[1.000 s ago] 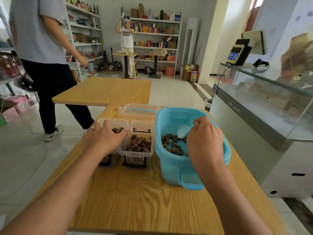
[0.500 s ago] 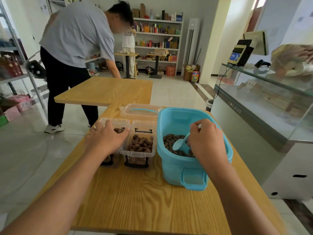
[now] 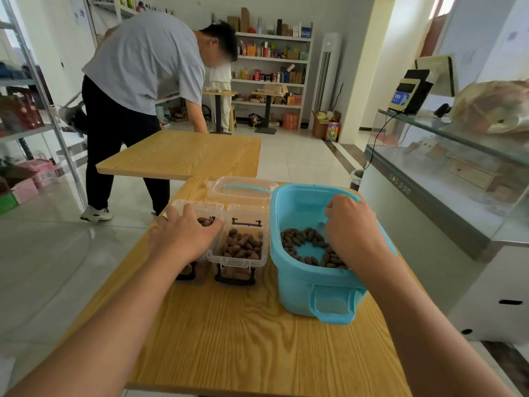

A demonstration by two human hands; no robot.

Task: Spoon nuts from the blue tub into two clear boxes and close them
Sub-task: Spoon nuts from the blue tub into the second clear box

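Right grip curls inside the blue tub, contents hidden; left grip rests flat on the half-filled box; neighbouring box nearly full, both unclosed.

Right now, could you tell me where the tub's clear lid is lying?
In the head view, the clear lid lies flat on the wooden table, just behind the two clear boxes and beside the blue tub's far left corner.

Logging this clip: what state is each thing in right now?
Left box: open, some nuts, left hand resting on top.
Right box: open, nearly full.
Tub: open, nuts thin on the bottom.
Lid: off, lying behind the boxes.
Right hand: in the tub, fingers curled; spoon hidden.
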